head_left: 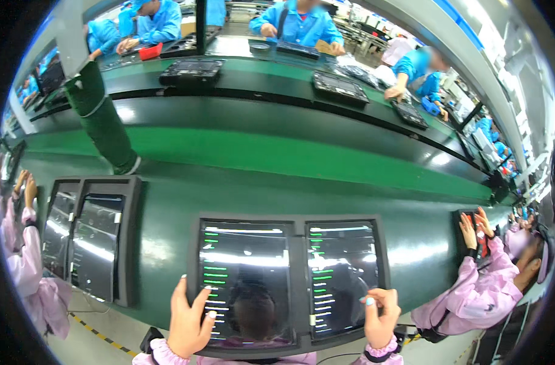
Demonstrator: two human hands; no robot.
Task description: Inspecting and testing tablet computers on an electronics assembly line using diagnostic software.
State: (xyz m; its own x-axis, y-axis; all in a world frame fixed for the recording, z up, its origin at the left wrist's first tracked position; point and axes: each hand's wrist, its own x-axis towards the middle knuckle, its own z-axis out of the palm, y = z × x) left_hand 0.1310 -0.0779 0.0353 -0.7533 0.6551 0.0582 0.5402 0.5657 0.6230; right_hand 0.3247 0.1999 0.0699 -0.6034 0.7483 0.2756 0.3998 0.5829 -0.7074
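Observation:
Two tablets with dark screens showing green and white text lines lie side by side in a grey tray in front of me. My left hand (192, 319) is open, with its fingers spread over the left edge of the left tablet (259, 274). Bent fingers bring the thumb and index tips of my right hand (384, 316) close together at the right tablet's (341, 280) lower right edge. Whether something thin is between those tips, I cannot make out. The grey tray (299, 243) frames both tablets.
Another tray (128, 243) with two tablets stands to the left. A green-wrapped post (101, 118) rises behind it. Co-workers in pink sit on both sides, the right one's hands at a red-and-black device (481, 234). Beyond a raised ledge, dark devices (192, 72) lie before workers in blue.

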